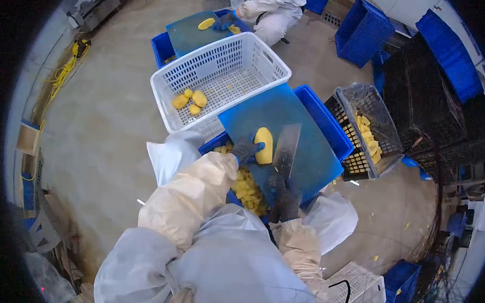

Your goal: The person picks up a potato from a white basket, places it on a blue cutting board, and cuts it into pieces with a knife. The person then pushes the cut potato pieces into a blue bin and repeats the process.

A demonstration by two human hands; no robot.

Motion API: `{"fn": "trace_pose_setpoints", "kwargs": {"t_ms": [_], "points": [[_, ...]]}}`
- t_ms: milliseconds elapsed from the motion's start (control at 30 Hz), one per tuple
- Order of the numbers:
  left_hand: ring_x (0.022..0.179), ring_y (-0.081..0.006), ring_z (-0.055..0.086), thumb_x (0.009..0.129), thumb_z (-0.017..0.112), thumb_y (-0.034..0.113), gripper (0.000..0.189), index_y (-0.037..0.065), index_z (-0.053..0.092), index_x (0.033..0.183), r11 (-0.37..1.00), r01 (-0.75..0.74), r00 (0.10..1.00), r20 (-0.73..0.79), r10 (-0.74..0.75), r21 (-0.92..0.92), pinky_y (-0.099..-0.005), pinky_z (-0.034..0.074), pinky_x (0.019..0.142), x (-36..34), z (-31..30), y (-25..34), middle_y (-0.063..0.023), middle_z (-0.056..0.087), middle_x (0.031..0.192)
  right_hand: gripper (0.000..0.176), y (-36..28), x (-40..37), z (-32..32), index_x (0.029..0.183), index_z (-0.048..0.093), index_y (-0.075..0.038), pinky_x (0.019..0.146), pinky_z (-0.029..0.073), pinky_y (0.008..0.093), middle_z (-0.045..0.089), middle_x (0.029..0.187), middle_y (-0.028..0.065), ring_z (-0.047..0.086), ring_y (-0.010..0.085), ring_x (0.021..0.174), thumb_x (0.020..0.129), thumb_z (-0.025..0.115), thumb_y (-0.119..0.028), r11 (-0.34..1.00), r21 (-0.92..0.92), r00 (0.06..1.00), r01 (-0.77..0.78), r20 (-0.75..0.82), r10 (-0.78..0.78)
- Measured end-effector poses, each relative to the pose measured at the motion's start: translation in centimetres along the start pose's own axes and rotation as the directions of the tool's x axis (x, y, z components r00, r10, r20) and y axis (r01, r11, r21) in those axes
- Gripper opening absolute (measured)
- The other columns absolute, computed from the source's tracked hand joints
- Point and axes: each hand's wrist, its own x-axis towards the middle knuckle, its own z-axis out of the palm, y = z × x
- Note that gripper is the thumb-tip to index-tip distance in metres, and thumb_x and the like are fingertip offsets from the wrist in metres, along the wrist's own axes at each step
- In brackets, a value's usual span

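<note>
A peeled yellow potato (263, 145) lies lengthwise on the blue cutting board (312, 146). Against its left side, my left hand (247, 149) in a dark glove grips it, with fingertips on its surface. My right hand (284, 200), also gloved, is closed around the handle of a broad-bladed knife (288, 145). The blade points away from me, just right of the potato and apart from it. Cut potato pieces (246, 191) fill the part of the blue bin that shows beneath the board's near edge. My right fingers hide the knife's handle.
A white perforated crate (277, 77) beyond the board holds several whole peeled potatoes (190, 100). To the right stands a black crate (345, 136) with potato pieces in a clear liner. Across from me, a co-worker's gloved hand (223, 22) is at another board (190, 35). Blue bins (361, 33) stand behind.
</note>
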Motion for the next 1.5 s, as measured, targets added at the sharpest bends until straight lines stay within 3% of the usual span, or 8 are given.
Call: {"fn": "trace_pose_setpoints", "kwargs": {"t_ms": [67, 267, 533, 600, 967, 1300, 1367, 1500], "points": [[0.085, -0.0205, 0.059, 0.079, 0.065, 0.019, 0.050, 0.008, 0.047, 0.123, 0.992, 0.005, 1.000, 0.005, -0.004, -0.126, -0.0329, 0.053, 0.061, -2.3, 0.4, 2.4, -0.0083, 0.059, 0.103, 0.029, -1.7, -0.2, -0.6, 0.105, 0.060, -0.007, 0.064, 0.047, 0.0441, 0.061, 0.075, 0.0165, 0.059, 0.0353, 0.069, 0.084, 0.054, -0.027, 0.924, -0.331, 0.972, 0.190, -0.071, -0.225], [0.085, -0.0216, 0.059, 0.080, 0.063, 0.010, 0.052, 0.012, 0.043, 0.127, 0.950, 0.063, 0.998, 0.025, -0.058, -0.306, -0.0347, 0.056, 0.059, -1.9, 0.7, 1.5, -0.0073, 0.057, 0.107, 0.036, -4.1, 0.5, -0.6, 0.076, 0.060, -0.007, 0.060, 0.047, 0.0485, 0.061, 0.069, 0.0184, 0.060, 0.0380, 0.063, 0.084, 0.050, -0.040, 0.958, -0.285, 0.993, 0.015, -0.104, -0.047], [0.083, -0.0209, 0.059, 0.081, 0.064, 0.012, 0.050, 0.010, 0.043, 0.126, 0.963, 0.082, 0.996, 0.004, -0.084, -0.259, -0.0324, 0.055, 0.056, -3.1, 0.6, 3.6, -0.0075, 0.057, 0.105, 0.026, -4.2, 0.4, -0.6, 0.079, 0.058, -0.009, 0.054, 0.047, 0.0458, 0.061, 0.066, 0.0138, 0.061, 0.0333, 0.062, 0.083, 0.052, -0.034, 0.941, -0.333, 0.992, 0.058, -0.084, -0.091], [0.084, -0.0205, 0.059, 0.080, 0.064, 0.012, 0.049, 0.007, 0.043, 0.124, 0.995, -0.012, 0.999, -0.044, 0.017, 0.101, -0.0322, 0.056, 0.059, -3.4, 0.4, 4.3, -0.0084, 0.056, 0.106, 0.024, -3.8, 0.4, -0.3, 0.079, 0.057, -0.009, 0.053, 0.047, 0.0453, 0.061, 0.065, 0.0130, 0.061, 0.0331, 0.061, 0.083, 0.053, -0.033, 0.945, -0.315, 0.983, 0.093, -0.123, -0.137], [0.084, -0.0184, 0.058, 0.081, 0.064, 0.015, 0.051, 0.004, 0.042, 0.126, 0.978, 0.091, 0.996, 0.020, -0.089, -0.185, -0.0307, 0.056, 0.061, -2.7, 0.3, 3.4, -0.0092, 0.056, 0.103, 0.009, -3.7, 1.5, -0.9, 0.086, 0.057, -0.009, 0.056, 0.047, 0.0416, 0.061, 0.070, 0.0123, 0.061, 0.0301, 0.067, 0.078, 0.054, -0.013, 0.973, -0.223, 0.999, 0.054, 0.022, -0.050], [0.095, -0.0244, 0.055, 0.075, 0.070, 0.026, 0.060, -0.002, 0.045, 0.121, 0.911, -0.203, 0.972, -0.036, 0.231, 0.358, -0.0346, 0.046, 0.081, -2.9, 0.7, 4.2, -0.0158, 0.057, 0.108, 0.018, -4.7, 4.0, -2.4, 0.077, 0.058, -0.007, 0.063, 0.047, 0.0472, 0.062, 0.072, 0.0167, 0.061, 0.0349, 0.070, 0.083, 0.051, -0.022, 0.968, -0.217, 0.948, -0.125, 0.261, 0.181], [0.096, -0.0245, 0.055, 0.074, 0.070, 0.025, 0.058, -0.002, 0.046, 0.120, 0.946, -0.122, 0.986, -0.070, 0.149, 0.300, -0.0348, 0.046, 0.080, -2.8, 0.9, 4.2, -0.0165, 0.057, 0.108, 0.021, -4.9, 4.4, -2.7, 0.087, 0.058, -0.007, 0.061, 0.050, 0.0427, 0.062, 0.075, 0.0167, 0.063, 0.0312, 0.072, 0.084, 0.052, -0.027, 0.955, -0.254, 0.985, 0.153, 0.113, -0.128], [0.096, -0.0264, 0.057, 0.080, 0.064, 0.027, 0.054, -0.001, 0.044, 0.121, 0.974, -0.029, 0.998, -0.053, 0.042, 0.224, -0.0361, 0.045, 0.083, -2.7, 0.4, 3.8, -0.0162, 0.058, 0.106, 0.035, -6.4, 7.4, -1.0, 0.086, 0.059, -0.005, 0.061, 0.049, 0.0444, 0.062, 0.078, 0.0189, 0.062, 0.0341, 0.072, 0.083, 0.055, -0.039, 0.995, 0.003, 0.959, -0.101, 0.268, 0.097]]}}
